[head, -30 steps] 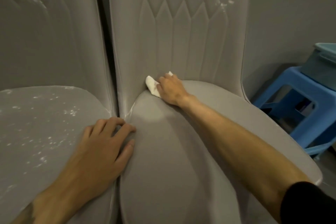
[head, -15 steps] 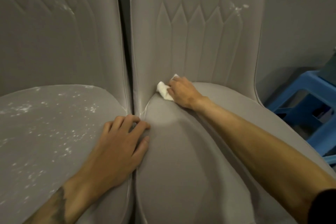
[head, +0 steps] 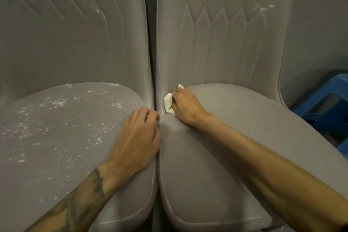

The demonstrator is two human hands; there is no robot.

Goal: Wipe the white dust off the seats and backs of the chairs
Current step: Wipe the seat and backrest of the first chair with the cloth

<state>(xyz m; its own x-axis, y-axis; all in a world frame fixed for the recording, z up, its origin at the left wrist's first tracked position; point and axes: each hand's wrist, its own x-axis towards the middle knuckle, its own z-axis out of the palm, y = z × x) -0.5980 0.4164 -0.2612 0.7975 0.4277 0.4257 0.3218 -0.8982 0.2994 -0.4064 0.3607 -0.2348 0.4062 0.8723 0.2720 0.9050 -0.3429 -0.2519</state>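
On the seat (head: 235, 118), right grip (head: 185, 107) clutches cloth (head: 168, 102).

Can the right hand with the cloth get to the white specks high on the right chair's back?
Probably yes: nothing lies between the right hand, gripping the cloth low down, and those specks above.

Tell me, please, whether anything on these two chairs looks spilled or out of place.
White dust specks cover the left chair's seat, and a few cling high on the right chair's back. The right chair's seat, where the right hand grips a cloth, looks clean.
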